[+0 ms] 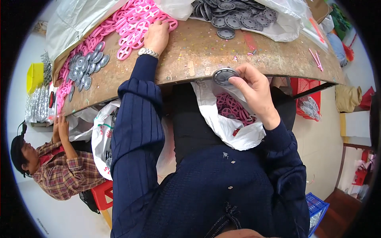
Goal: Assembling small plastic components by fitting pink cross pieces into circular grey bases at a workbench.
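My right hand (254, 87) pinches a round dark grey disc (224, 75) between thumb and fingers, just over the table's near edge. At the far side, my left hand (156, 37) lies against the heap of pink spoked rings (139, 25). Its fingers are curled and closed at a pink ring (171, 24) on the heap's edge, and the fingertips are partly hidden. Below my right hand, an open white sack (214, 129) rests at my lap with pink rings, several with grey discs among them (232, 109).
A pile of dark grey discs (238, 16) lies on white sheeting at the back of the brown table (190, 53). More grey discs (85, 65) sit at the left. Pink sticks (316, 58) lie right. A co-worker (59, 166) sits at left, near another white sack (104, 139).
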{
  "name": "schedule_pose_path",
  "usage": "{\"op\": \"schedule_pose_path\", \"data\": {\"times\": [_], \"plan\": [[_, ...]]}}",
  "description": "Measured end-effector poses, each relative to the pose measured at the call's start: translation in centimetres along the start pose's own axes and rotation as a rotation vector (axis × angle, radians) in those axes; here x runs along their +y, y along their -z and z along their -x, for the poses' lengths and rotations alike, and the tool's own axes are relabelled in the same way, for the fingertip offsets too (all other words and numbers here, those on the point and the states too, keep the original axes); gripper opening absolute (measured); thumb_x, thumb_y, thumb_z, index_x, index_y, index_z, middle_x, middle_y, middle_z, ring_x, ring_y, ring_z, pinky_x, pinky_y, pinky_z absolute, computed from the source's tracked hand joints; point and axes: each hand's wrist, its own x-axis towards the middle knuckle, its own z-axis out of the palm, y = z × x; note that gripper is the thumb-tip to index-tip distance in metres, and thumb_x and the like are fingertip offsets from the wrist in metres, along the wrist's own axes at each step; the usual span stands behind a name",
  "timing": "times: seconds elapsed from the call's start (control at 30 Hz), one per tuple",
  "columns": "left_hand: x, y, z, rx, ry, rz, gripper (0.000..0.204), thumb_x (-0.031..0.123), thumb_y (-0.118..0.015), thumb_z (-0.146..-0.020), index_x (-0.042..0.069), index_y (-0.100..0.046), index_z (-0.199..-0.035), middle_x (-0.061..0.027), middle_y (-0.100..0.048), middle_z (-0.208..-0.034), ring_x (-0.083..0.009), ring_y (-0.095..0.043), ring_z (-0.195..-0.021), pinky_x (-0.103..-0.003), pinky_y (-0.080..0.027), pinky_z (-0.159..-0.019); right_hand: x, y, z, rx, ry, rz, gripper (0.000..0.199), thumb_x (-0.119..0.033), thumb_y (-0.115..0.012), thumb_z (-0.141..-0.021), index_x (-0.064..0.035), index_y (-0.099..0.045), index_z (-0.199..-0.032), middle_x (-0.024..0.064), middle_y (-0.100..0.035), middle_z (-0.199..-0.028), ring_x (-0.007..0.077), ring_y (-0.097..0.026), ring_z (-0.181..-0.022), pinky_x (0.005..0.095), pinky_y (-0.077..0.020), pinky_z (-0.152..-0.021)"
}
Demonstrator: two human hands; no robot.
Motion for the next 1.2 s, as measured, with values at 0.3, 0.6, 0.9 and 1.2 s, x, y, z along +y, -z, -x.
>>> {"op": "schedule_pose_path", "data": {"times": [0.3, 0.6, 0.9, 1.2], "plan": [[4.5, 6.7, 3.8, 0.022, -0.386, 0.18, 0.012, 0.004, -0.066, -0.082, 0.008, -0.063, -0.093, -0.0104, -0.065, -0.108, -0.0298, -0.068, -0.088, -0.038, -0.057, -0.07, -0.5, 2.3, -1.8, 0.002, -0.294, -0.471, 0.011, -0.021, -0.063, -0.097, -0.01, -0.062, -0.099, -0.0045, -0.063, -0.096, 0.0031, -0.055, -0.088, 0.0222, -0.0437, -0.079], [10.6, 12.1, 9.0, -0.088, -0.516, 0.406, 0.023, 0.004, -0.062, -0.084, 0.005, -0.063, -0.108, -0.0149, -0.064, -0.115, -0.0281, -0.068, -0.095, -0.034, -0.057, -0.077, -0.3, 0.8, -3.2, -0.081, -0.364, -0.666, 0.014, -0.023, -0.062, -0.098, -0.0096, -0.061, -0.102, -0.0005, -0.066, -0.101, 0.0078, -0.062, -0.092, 0.0291, -0.0513, -0.084], [14.1, 12.6, 12.4, -0.108, 0.134, 1.254, 0.051, -0.001, -0.061, -0.093, 0.001, -0.04, -0.14, -0.0149, -0.054, -0.129, -0.0217, -0.067, -0.101, -0.034, -0.06, -0.081, 0.3, -0.8, -1.8, -0.04, -0.374, -0.642, 0.012, -0.019, -0.063, -0.098, -0.0088, -0.059, -0.103, -0.0007, -0.065, -0.098, 0.0061, -0.063, -0.086, 0.0236, -0.0531, -0.076], [16.4, 12.2, 13.2, -0.364, 0.626, 1.893, 0.035, 0.011, -0.052, -0.102, 0.0, -0.045, -0.135, -0.0116, -0.064, -0.11, -0.0192, -0.07, -0.082, -0.029, -0.061, -0.072, -0.2, -1.5, -0.8, -0.048, -0.202, -0.485, 0.01, -0.008, -0.064, -0.095, -0.005, -0.056, -0.099, 0.0026, -0.064, -0.097, 0.0062, -0.061, -0.085, 0.0217, -0.049, -0.076]]}}
